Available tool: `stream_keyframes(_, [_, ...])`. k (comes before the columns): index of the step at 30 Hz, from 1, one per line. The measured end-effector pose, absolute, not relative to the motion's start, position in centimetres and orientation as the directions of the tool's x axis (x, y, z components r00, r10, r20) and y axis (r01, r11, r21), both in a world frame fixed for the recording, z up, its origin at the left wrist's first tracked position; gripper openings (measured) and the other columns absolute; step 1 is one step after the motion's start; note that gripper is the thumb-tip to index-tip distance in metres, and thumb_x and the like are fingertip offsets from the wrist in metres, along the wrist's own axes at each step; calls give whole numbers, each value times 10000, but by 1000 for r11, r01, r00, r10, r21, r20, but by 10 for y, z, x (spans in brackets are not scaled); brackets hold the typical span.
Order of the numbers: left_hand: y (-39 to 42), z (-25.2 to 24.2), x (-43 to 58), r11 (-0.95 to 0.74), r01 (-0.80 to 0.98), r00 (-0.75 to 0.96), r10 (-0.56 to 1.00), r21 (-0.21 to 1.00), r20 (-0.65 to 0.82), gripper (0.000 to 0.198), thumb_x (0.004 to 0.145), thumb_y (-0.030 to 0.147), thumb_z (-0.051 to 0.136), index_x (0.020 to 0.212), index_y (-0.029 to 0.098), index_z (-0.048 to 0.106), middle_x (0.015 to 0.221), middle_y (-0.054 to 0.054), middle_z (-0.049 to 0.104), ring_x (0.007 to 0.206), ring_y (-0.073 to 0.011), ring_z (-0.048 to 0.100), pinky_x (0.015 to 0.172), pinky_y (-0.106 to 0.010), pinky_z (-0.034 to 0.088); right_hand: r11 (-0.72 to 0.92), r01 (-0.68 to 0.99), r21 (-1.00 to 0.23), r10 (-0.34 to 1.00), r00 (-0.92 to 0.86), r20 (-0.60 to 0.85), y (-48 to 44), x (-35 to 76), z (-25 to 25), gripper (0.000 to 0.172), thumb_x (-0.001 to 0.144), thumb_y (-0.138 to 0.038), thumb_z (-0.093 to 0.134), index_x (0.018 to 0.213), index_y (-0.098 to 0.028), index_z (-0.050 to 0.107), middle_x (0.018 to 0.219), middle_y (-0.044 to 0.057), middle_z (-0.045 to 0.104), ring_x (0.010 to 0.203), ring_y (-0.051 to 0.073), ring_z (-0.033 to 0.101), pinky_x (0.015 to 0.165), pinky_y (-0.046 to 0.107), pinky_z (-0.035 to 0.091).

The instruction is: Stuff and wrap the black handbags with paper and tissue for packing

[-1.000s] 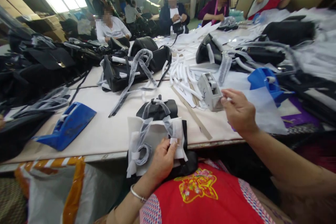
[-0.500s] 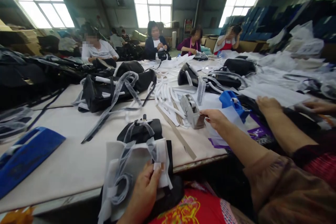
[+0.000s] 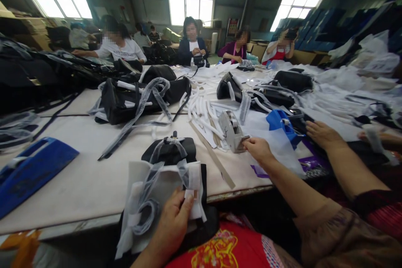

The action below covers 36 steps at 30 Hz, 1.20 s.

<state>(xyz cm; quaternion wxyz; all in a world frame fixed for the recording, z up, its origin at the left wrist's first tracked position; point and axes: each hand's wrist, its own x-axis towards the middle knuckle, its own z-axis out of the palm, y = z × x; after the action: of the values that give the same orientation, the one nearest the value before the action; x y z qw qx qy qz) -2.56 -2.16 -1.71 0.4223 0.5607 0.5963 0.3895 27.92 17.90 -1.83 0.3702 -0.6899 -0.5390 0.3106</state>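
Observation:
A black bag wrapped in white sheet and clear plastic strips lies at the table's near edge, half over my lap. My left hand grips its lower part, thumb pressed on a white paper tab. My right hand reaches to the front end of a grey tape dispenser. Its fingers are pinched together there, and what they hold is too small to make out.
A co-worker's hand and forearm rest on the table at my right, near a blue dispenser. Another blue dispenser sits far left. Black bags, white tubes and a wooden strip cover the table. Several people sit at the far end.
My right hand has stayed at the grey dispenser, shifting slightly lower. The view has tilted up, and a co-worker's arm has come into sight on the right. My left hand keeps its grip.

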Motion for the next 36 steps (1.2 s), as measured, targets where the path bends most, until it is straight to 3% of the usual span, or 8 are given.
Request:
stream_keyframes(3, [-23, -15, -25, 64, 342, -20, 998, 938, -61, 391, 951, 464, 472, 895, 173, 728, 937, -88, 683, 903, -246, 611, 818, -337, 493, -90, 628, -773, 988, 155, 10, 174, 286, -13, 160, 606, -267, 627, 467, -193, 597, 461, 6, 549, 521, 151, 478, 496, 258, 315])
stream_keyframes(7, [-24, -11, -23, 61, 359, -25, 998, 932, -56, 361, 964, 400, 463, 848, 169, 715, 934, -77, 668, 875, -217, 596, 794, -312, 470, 51, 678, -733, 997, -77, -2, 135, 260, -1, 204, 724, -361, 622, 659, -188, 709, 599, 22, 654, 604, 168, 552, 588, 271, 397])
stream_keyframes(11, [-26, -12, -20, 55, 390, -42, 998, 919, -42, 337, 968, 342, 456, 837, 158, 707, 857, -59, 630, 829, -193, 575, 775, -306, 450, 189, 549, -814, 869, -479, -121, 83, 201, 23, 329, 829, -441, 585, 662, -175, 684, 590, 2, 624, 554, 129, 509, 559, 249, 387])
stream_keyframes(14, [-28, -13, -18, 49, 415, -55, 998, 909, -29, 329, 966, 330, 456, 831, 155, 700, 809, -48, 602, 811, -185, 557, 739, -296, 445, 211, 485, -849, 754, -633, -174, 54, 161, 33, 335, 868, -413, 557, 667, -173, 677, 596, -7, 612, 567, 123, 515, 549, 232, 385])
stream_keyframes(22, [-31, -13, -17, 14, 483, -60, 998, 875, 17, 284, 949, 263, 455, 763, 162, 644, 752, -39, 570, 791, -185, 525, 754, -314, 442, 351, 662, -663, 823, -555, -118, 39, 134, 20, 353, 860, -386, 552, 587, -183, 646, 546, 3, 608, 539, 138, 522, 512, 245, 335])
stream_keyframes(36, [-31, -15, -15, -15, 511, -56, 997, 859, 51, 288, 957, 245, 413, 736, 179, 585, 754, -47, 567, 794, -192, 514, 755, -329, 434, 294, 687, -665, 874, -474, -104, 37, 133, 15, 344, 846, -412, 600, 600, -185, 678, 548, 6, 654, 528, 146, 563, 511, 249, 370])
